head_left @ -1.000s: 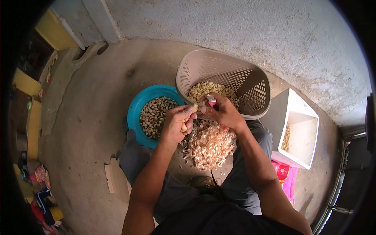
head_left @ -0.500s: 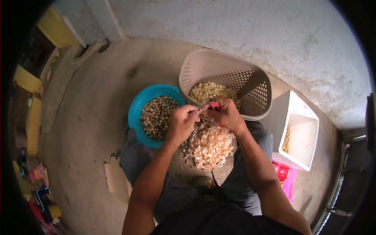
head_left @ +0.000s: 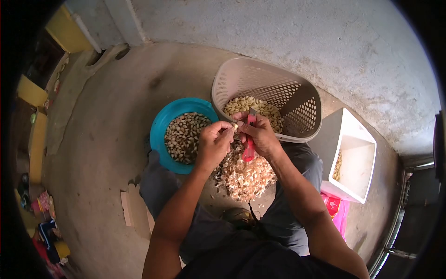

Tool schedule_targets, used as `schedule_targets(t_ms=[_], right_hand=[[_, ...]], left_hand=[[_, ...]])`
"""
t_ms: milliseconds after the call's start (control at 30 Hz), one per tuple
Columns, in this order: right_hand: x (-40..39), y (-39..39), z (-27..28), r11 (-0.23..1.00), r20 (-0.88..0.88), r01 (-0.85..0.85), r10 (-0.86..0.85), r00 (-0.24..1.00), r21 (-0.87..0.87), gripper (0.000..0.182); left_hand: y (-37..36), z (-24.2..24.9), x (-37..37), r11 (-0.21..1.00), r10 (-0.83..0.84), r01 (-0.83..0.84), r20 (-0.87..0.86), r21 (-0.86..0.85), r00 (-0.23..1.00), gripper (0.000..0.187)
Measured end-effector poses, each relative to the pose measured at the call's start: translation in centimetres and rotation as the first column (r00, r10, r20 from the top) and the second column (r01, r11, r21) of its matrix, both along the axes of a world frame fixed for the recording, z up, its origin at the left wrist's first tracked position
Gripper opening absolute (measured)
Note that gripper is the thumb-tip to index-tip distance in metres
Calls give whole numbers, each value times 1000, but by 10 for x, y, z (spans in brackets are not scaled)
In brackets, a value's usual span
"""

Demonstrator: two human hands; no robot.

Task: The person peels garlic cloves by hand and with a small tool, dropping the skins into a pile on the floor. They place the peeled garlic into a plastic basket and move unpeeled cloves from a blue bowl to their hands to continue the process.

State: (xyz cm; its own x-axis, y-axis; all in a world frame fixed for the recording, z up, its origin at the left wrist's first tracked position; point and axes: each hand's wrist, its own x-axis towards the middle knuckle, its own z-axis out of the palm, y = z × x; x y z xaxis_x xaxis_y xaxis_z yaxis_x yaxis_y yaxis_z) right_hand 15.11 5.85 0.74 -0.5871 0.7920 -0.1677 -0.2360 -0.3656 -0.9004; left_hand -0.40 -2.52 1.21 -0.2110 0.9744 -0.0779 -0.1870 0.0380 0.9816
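Observation:
My left hand (head_left: pixel 215 142) pinches a small pale clove (head_left: pixel 235 126) at its fingertips. Close on its right, my right hand (head_left: pixel 261 136) is closed round a red cutter knife (head_left: pixel 249 139), its blade pointing up and away; the thumb is at the clove. Beneath both hands lies a heap of papery peelings (head_left: pixel 246 179). A teal basin (head_left: pixel 159 135) of unpeeled cloves (head_left: pixel 183 137) stands left of my left hand. Beyond my right hand, a beige perforated basket (head_left: pixel 297 100) contains peeled cloves (head_left: pixel 255 106).
A white foam box (head_left: pixel 360 160) with some cloves inside sits at the right, beside a pink bag (head_left: pixel 341 218). Cardboard (head_left: pixel 134 211) lies on the floor at the left. A wall (head_left: pixel 325 42) rises behind the basket. Colourful cloths (head_left: pixel 49 232) lie at the far left.
The red knife has turned more upright in my right hand and shows more of its handle. The clove now shows between my fingertips. The view has shifted slightly.

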Motion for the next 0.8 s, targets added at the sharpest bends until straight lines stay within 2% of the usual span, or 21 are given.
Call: schedule_targets(t_ms=[167, 267, 367, 467, 500, 533, 600, 633, 667, 733, 767, 800], right_hand=[[4, 1, 6, 954, 215, -132, 75, 974, 268, 22], [7, 5, -1, 975, 202, -136, 100, 974, 173, 21], [12, 14, 2, 997, 70, -35, 41, 997, -76, 20], [17, 23, 1, 992, 7, 11, -11, 1000, -129, 19], [18, 23, 4, 987, 10, 22, -21, 1000, -158, 17], [21, 26, 7, 991, 28, 12, -9, 1000, -132, 16], [27, 28, 10, 996, 61, -16, 22, 998, -92, 13], [33, 33, 14, 999, 147, -39, 33, 989, 36, 12], [35, 36, 13, 977, 215, 72, -116, 970, 201, 12], [37, 45, 6, 819, 269, 233, -419, 867, 524, 15], [43, 57, -12, 761, 339, 193, -482, 808, 620, 18], [41, 51, -12, 781, 361, 121, -413, 836, 613, 18]], left_hand=[[3, -24, -5, 981, 25, 38, -316, 192, 949, 8], [-1, -7, 6, 986, 18, 5, -137, 164, 990, 7], [-2, -5, 0, 998, -11, 16, -98, 59, 995, 8], [-3, 4, -3, 1000, -18, 16, -120, -14, 993, 8], [-1, -1, -2, 993, -10, 35, -227, 109, 974, 10], [-1, -6, -1, 994, -21, 48, -258, 99, 966, 12], [-3, -6, 0, 987, -95, 145, -491, 65, 866, 15], [-6, 5, 5, 991, -72, 121, -548, 54, 833, 16], [-7, 2, 7, 991, -82, 124, -515, 49, 853, 16], [-3, -10, 8, 991, -100, 131, -448, 37, 888, 17], [-1, -20, 9, 990, -108, 134, -356, 49, 928, 17], [1, -18, 9, 995, -100, 98, -226, -19, 969, 16]])
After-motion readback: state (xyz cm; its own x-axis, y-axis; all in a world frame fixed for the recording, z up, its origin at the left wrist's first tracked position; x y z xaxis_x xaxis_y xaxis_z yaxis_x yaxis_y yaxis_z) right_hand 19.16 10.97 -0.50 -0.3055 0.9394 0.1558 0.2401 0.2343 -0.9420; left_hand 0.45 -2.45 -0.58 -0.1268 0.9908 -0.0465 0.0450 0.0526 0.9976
